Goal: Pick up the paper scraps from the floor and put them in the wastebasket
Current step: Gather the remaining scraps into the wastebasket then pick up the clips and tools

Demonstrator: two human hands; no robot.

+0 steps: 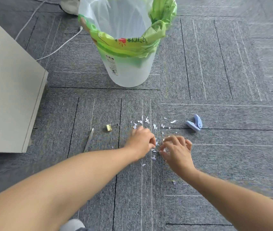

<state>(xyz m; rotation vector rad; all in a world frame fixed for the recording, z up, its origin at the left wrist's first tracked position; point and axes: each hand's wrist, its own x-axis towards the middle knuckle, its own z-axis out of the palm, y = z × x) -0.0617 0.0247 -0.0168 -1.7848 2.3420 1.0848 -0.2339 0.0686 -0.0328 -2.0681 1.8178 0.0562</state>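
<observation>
Fingers (152, 140) both hands curled over paper scraps (154, 151), seemingly pinching; wastebasket (129, 70) label unreadable.

The grey carpet-tile floor (224, 155), lined with thin dark and pale stripes, carries a translucent white plastic wastebasket (129, 70) lined with a green and clear bag. Nearer lie scattered small white paper scraps (146, 120), a brass-coloured binder clip (108, 127), a slim silvery stick (89, 140) and a light blue plastic hole punch (195, 123). A white cable (61, 46) trails beside a pale cabinet (7, 90) at the left.
</observation>
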